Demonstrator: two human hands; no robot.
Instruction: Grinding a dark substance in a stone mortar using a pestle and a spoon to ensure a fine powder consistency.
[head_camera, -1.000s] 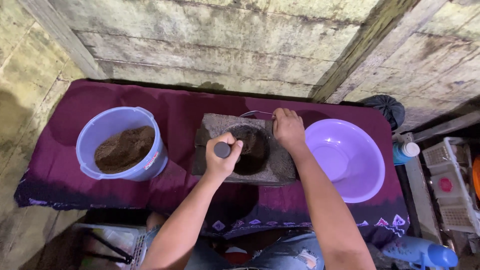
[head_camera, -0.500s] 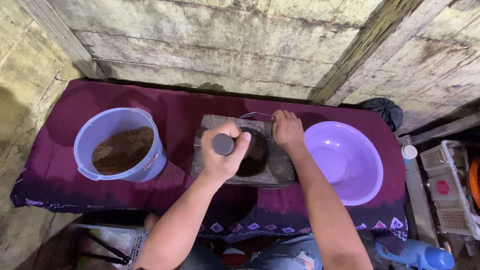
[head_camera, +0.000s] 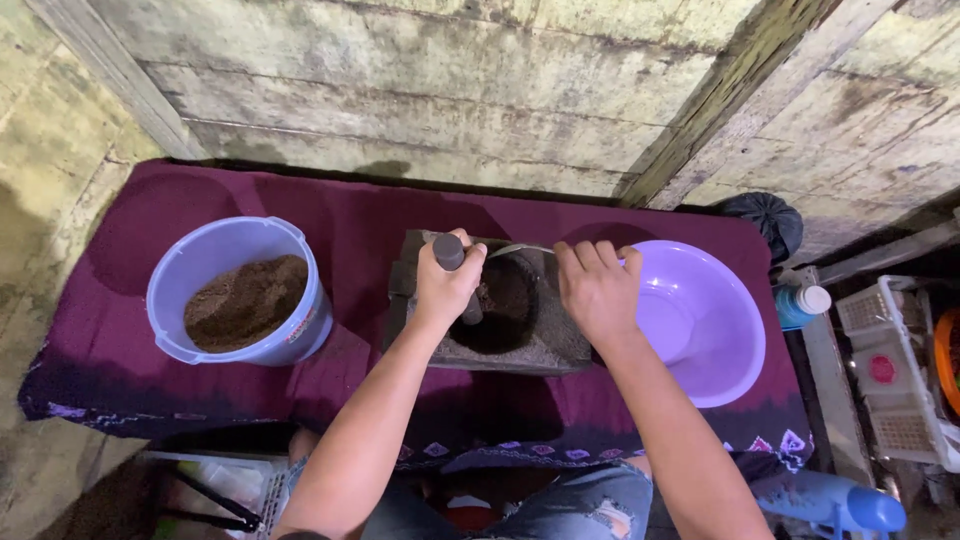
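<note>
Square grey stone mortar (head_camera: 500, 345) at the middle of the purple-clothed table (head_camera: 370, 230), dark brown powder in its round hollow. Left hand (head_camera: 447, 285) wrapped tight round one dark upright pestle (head_camera: 449, 252) standing in that hollow. Right hand (head_camera: 597, 290) loosely curled, pinching a thin metal spoon (head_camera: 520, 249) over the mortar's far edge. One lilac bucket (head_camera: 238, 292) of brown powder near the left edge, one shallow violet plastic basin (head_camera: 700, 320) by the right edge.
</note>
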